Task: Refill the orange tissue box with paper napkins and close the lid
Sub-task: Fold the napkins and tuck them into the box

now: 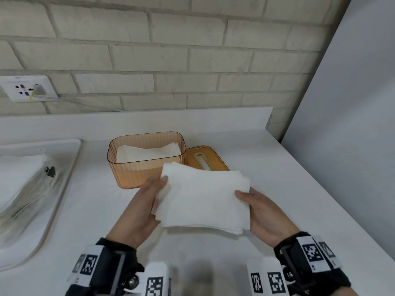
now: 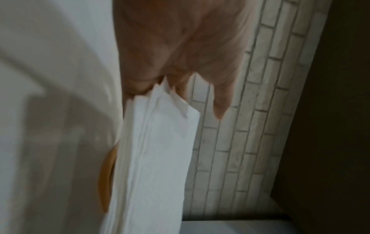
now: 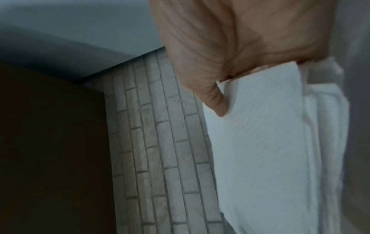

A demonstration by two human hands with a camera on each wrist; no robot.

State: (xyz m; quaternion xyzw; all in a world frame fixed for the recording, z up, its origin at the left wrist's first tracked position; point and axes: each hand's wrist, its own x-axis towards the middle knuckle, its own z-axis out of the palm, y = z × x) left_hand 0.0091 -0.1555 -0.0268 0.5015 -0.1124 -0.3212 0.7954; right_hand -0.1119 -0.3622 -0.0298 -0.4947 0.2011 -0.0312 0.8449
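Both hands hold one stack of white paper napkins (image 1: pixel 205 197) above the white counter (image 1: pixel 277 171). The left hand (image 1: pixel 141 212) grips the stack's left edge, thumb on top near the far left corner; the right hand (image 1: pixel 265 216) grips the right edge, thumb pressed on the top sheet.

Only the head view shows the layout. The orange tissue box (image 1: pixel 145 159) stands open at 11 o'clock from the stack, just beyond it, with napkins already lying inside. Its orange lid (image 1: pixel 206 158) rests flat on the counter against the box's right side, at 12 o'clock from the stack — the stack's far edge overlaps both in this view. At 9 o'clock, well apart, a white tray (image 1: pixel 64 182) carries a clear-wrapped pack of napkins (image 1: pixel 23 189). A wall socket (image 1: pixel 28 88) sits on the brick wall (image 1: pixel 192 60) at 10 o'clock.

The wrist views add what the head view hides — the underside of each grip. The left wrist view shows the left hand's fingers (image 2: pixel 222 95) reaching past the edge of the layered sheets, which sit pinched in at the base of the thumb, and a sliver of orange beyond the stack. The right wrist view shows the right thumb (image 3: pixel 216 101) bearing on the top sheet, the lower sheets fanned beneath; the fingers under the stack are out of sight.
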